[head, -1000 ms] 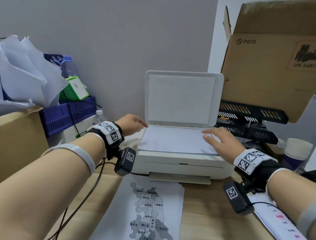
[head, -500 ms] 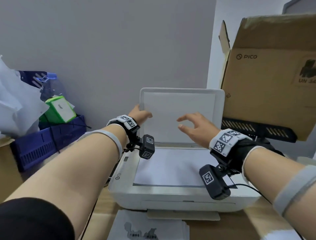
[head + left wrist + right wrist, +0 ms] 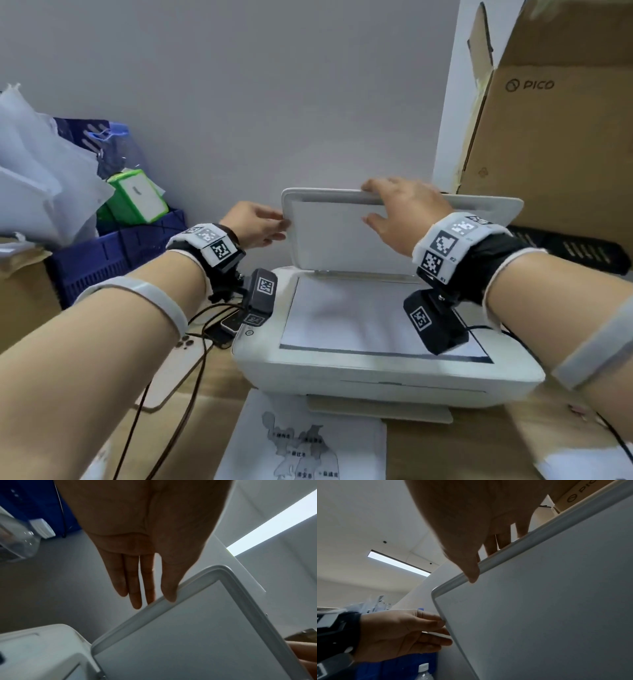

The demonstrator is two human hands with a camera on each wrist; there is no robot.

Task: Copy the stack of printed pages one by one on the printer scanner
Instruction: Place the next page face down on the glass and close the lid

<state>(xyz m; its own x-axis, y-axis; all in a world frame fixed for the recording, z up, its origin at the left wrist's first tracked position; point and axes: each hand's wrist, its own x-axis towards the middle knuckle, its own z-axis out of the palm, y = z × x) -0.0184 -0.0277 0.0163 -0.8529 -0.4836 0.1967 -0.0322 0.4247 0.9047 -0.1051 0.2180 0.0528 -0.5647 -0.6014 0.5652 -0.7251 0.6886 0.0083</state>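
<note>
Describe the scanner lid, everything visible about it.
The scanner lid is a flat, white, plastic-looking panel with rounded corners, a raised rim and a plain pale inner face. It is raised, hinged along the back of the white printer, above a sheet lying on the glass. The right hand grips its top edge, fingers over the rim and thumb on the inner face. The left hand touches its left edge with straight fingers.

"PICO" with a round logo printed on the cardboard box [image 3: 548,144], small unreadable place labels on the map page [image 3: 305,448]
</note>
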